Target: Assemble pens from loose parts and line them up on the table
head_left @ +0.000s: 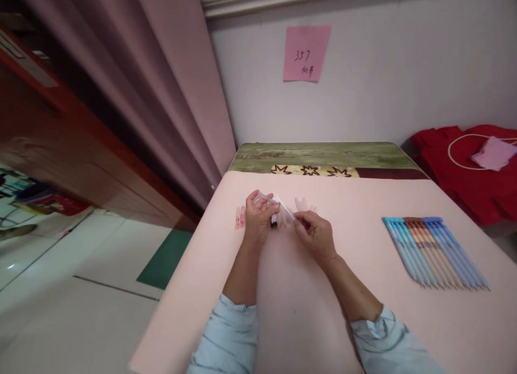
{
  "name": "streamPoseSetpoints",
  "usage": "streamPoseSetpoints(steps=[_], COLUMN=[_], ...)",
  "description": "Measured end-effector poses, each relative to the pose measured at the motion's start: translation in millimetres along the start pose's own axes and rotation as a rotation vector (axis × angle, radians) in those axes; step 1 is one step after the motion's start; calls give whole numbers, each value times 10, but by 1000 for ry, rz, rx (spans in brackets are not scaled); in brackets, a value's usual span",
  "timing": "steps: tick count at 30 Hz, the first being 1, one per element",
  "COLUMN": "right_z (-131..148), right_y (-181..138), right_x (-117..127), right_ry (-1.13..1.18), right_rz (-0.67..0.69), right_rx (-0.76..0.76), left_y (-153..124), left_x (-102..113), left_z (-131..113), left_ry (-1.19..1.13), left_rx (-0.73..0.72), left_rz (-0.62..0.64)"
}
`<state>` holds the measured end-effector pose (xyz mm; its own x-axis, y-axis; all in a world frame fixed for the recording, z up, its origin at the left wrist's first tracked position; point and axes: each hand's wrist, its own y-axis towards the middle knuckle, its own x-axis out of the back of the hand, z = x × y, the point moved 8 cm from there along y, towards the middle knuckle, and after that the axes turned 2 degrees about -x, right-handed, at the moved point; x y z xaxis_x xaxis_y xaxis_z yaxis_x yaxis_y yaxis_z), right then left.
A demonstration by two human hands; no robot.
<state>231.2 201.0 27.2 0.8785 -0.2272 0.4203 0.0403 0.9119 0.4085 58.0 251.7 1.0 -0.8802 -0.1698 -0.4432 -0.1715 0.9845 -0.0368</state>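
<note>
My left hand [257,219] is closed round a clear plastic piece whose exact kind I cannot make out. My right hand [317,235] pinches the lower end of a thin whitish translucent stick [285,207], which slants up towards the left hand. Several slim white pieces with black ends [274,222] show just beside my left fingers; whether they are held or lie on the table I cannot tell. Short pink and orange patterned tubes [239,217] lie left of that hand. Behind the right hand lie pale translucent pieces [302,203] with pointed tops.
A pale pink cover [299,309] lies over the table, with a green wood-patterned strip [323,150] at its back edge. On the right, blue and brown pens [434,253] lie in a row. Red cloth [456,174] is beyond the right edge. A curtain [181,67] hangs left.
</note>
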Motion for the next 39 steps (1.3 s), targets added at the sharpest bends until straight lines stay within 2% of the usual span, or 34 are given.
streamPoseSetpoints(steps=[8, 20, 27, 30, 33, 39], right_z=[-1, 76, 35, 39, 19, -188], right_y=[-30, -57, -57, -47, -35, -43], right_x=[-24, -52, -82, -54, -12, 58], right_ry=[-23, 14, -28, -1, 69, 316], right_rz=[28, 76, 100, 66, -6, -187], right_rx=[7, 70, 40, 30, 5, -172], left_y=[-10, 26, 10, -17, -43, -100], left_x=[61, 173, 165, 111, 35, -116], left_z=[-50, -67, -126, -170, -151, -28], left_ry=[-95, -106, -40, -29, -78, -185], left_rx=[-7, -111, -155, -172, -127, -4], left_rz=[-110, -158, -144, -98, -61, -30])
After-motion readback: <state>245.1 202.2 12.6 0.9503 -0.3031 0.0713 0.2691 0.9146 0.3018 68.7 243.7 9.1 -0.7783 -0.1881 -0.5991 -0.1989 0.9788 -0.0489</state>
